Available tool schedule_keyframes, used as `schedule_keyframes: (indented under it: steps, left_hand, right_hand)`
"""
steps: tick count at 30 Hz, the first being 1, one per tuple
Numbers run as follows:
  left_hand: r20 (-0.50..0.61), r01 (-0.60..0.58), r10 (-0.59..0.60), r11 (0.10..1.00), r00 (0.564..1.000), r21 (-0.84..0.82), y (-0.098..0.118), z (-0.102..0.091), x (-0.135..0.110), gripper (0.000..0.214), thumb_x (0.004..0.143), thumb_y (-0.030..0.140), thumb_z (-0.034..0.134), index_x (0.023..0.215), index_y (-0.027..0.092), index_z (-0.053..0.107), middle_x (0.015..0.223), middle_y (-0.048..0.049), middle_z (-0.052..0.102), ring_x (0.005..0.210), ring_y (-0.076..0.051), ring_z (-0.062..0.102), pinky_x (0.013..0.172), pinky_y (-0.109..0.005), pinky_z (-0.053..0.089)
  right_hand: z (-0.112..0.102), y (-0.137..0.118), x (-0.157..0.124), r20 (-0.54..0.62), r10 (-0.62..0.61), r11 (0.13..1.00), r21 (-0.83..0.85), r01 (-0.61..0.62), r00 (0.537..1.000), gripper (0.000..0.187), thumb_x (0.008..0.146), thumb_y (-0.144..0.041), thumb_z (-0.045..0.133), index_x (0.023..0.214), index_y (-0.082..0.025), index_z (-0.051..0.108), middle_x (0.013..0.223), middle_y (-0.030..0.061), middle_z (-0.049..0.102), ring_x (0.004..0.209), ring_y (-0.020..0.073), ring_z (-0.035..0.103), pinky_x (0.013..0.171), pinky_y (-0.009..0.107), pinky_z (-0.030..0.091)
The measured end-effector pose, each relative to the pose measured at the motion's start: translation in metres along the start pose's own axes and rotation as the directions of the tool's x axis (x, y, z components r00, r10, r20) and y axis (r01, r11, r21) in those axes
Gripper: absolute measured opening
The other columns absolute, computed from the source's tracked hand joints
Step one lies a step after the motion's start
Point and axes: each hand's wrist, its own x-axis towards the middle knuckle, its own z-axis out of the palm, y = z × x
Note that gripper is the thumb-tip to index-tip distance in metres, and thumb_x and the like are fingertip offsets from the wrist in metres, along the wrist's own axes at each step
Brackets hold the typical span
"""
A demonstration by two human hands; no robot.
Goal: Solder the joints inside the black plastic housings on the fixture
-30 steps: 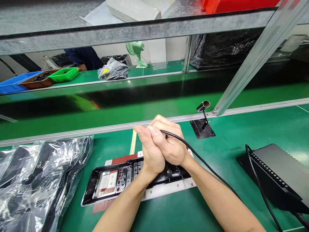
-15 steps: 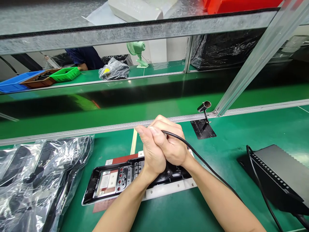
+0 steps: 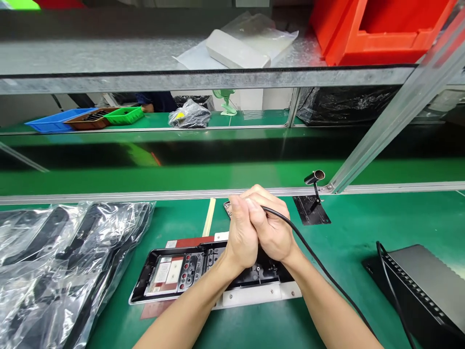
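Note:
My left hand [image 3: 244, 237] and my right hand [image 3: 273, 230] are closed together, fingers wrapped round a tool whose body they hide. A black cord [image 3: 312, 249] comes out at the top of my right hand and runs down to the right. Both hands are over the right part of a long black plastic housing [image 3: 145, 271], which lies open side up with ribs, holes and screw posts showing. Beneath the housing is a fixture with a reddish-brown plate [image 3: 156, 310] and a white screwed bar [image 3: 250, 294]. The tool's tip is hidden.
Bagged black parts [image 3: 72, 271] lie at left. A black stand with a metal tube [image 3: 315, 177] and a dark metal box [image 3: 421, 276] are at right. Behind my hands peeks a small speckled piece [image 3: 227, 208]. Overhead runs a shelf [image 3: 145, 81] with a red bin [image 3: 385, 46].
The view has tilted upward, so the shelf and red bin show more. My hands keep the same joined grip over the housing. The small speckled piece behind them has come into sight.

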Motion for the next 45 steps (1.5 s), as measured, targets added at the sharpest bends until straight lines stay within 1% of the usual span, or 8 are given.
schedule_keyframes:
  steps: [5, 8, 11, 14, 18, 23, 33, 45]
  left_hand:
    - [0.158, -0.032, 0.032, 0.999, 0.987, -0.004, 0.002, -0.009, 0.0, 0.075, 0.097, 0.067, 0.005, 0.084, 0.02, 0.063, 0.089, -0.0083, 0.064, 0.085, -0.022, 0.058, 0.084, -0.04, 0.049]
    - [0.293, -0.135, 0.104, 0.987, 0.951, 0.088, 0.002, -0.025, 0.001, 0.079, 0.094, 0.07, 0.002, 0.084, 0.021, 0.063, 0.088, -0.0076, 0.062, 0.086, -0.022, 0.056, 0.085, -0.04, 0.048]
    - [0.222, -0.095, 0.044, 0.97, 0.974, 0.224, 0.0, -0.051, -0.004, 0.076, 0.096, 0.066, 0.0, 0.086, 0.021, 0.06, 0.09, -0.007, 0.061, 0.087, -0.021, 0.056, 0.086, -0.039, 0.047]
    - [0.124, -0.001, -0.048, 0.928, 0.991, 0.372, -0.005, -0.079, -0.016, 0.06, 0.103, 0.057, 0.011, 0.091, 0.021, 0.058, 0.089, -0.0052, 0.061, 0.083, -0.02, 0.055, 0.082, -0.036, 0.046]
    - [0.108, 0.091, -0.193, 0.796, 0.975, 0.598, -0.016, -0.111, -0.037, 0.041, 0.106, 0.046, 0.025, 0.096, 0.022, 0.057, 0.088, -0.0021, 0.06, 0.08, -0.018, 0.056, 0.078, -0.034, 0.045]
    - [0.131, 0.043, -0.22, 0.644, 0.967, 0.764, -0.039, -0.137, -0.065, 0.034, 0.104, 0.044, 0.035, 0.111, 0.022, 0.059, 0.113, -0.0062, 0.067, 0.109, -0.023, 0.061, 0.095, -0.041, 0.047]
    - [0.18, -0.052, -0.197, 0.524, 0.964, 0.85, -0.066, -0.146, -0.088, 0.049, 0.102, 0.049, 0.038, 0.139, 0.019, 0.053, 0.141, -0.0098, 0.061, 0.136, -0.029, 0.052, 0.113, -0.051, 0.043]
    - [0.184, -0.082, -0.161, 0.493, 0.97, 0.866, -0.068, -0.144, -0.088, 0.057, 0.101, 0.054, 0.036, 0.137, 0.016, 0.057, 0.138, -0.0115, 0.064, 0.133, -0.032, 0.055, 0.114, -0.053, 0.044]
  right_hand:
    - [-0.006, -0.008, 0.0, 0.058, -0.014, 0.995, -0.094, 0.019, 0.998, 0.036, 0.101, -0.028, 0.041, 0.094, -0.023, 0.077, 0.102, 0.0074, 0.072, 0.124, 0.0249, 0.055, 0.104, 0.047, 0.045]
    - [-0.007, -0.012, -0.002, 0.058, 0.013, 0.989, -0.145, -0.004, 0.998, 0.036, 0.101, -0.028, 0.042, 0.09, -0.026, 0.077, 0.105, 0.0057, 0.071, 0.128, 0.025, 0.053, 0.106, 0.047, 0.042]
    - [-0.005, -0.013, -0.005, 0.016, 0.071, 0.992, -0.106, -0.069, 0.997, 0.037, 0.102, -0.03, 0.042, 0.084, -0.023, 0.074, 0.094, 0.0062, 0.07, 0.112, 0.0233, 0.061, 0.094, 0.042, 0.049]
    - [0.001, -0.01, -0.011, 0.002, 0.184, 0.981, 0.066, -0.184, 0.983, 0.037, 0.103, -0.031, 0.042, 0.076, -0.02, 0.065, 0.08, 0.0045, 0.067, 0.075, 0.0168, 0.065, 0.07, 0.035, 0.052]
    - [0.009, -0.008, -0.017, -0.024, 0.297, 0.907, 0.319, -0.274, 0.955, 0.035, 0.102, -0.034, 0.044, 0.071, -0.02, 0.053, 0.053, -0.0039, 0.049, 0.044, 0.0096, 0.045, 0.042, 0.024, 0.038]
    - [0.016, -0.011, -0.018, -0.144, 0.336, 0.892, 0.365, -0.266, 0.931, 0.041, 0.101, -0.04, 0.046, 0.065, -0.02, 0.046, 0.048, -0.0063, 0.037, 0.04, 0.0082, 0.036, 0.035, 0.022, 0.032]
    - [0.023, -0.017, -0.015, -0.214, 0.38, 0.882, 0.377, -0.283, 0.9, 0.039, 0.097, -0.036, 0.049, 0.062, -0.02, 0.047, 0.045, -0.0066, 0.035, 0.036, 0.0079, 0.031, 0.032, 0.02, 0.03]
    - [0.022, -0.018, -0.015, -0.235, 0.411, 0.871, 0.387, -0.303, 0.881, 0.04, 0.096, -0.036, 0.046, 0.06, -0.021, 0.045, 0.043, -0.0065, 0.035, 0.035, 0.008, 0.029, 0.031, 0.02, 0.03]
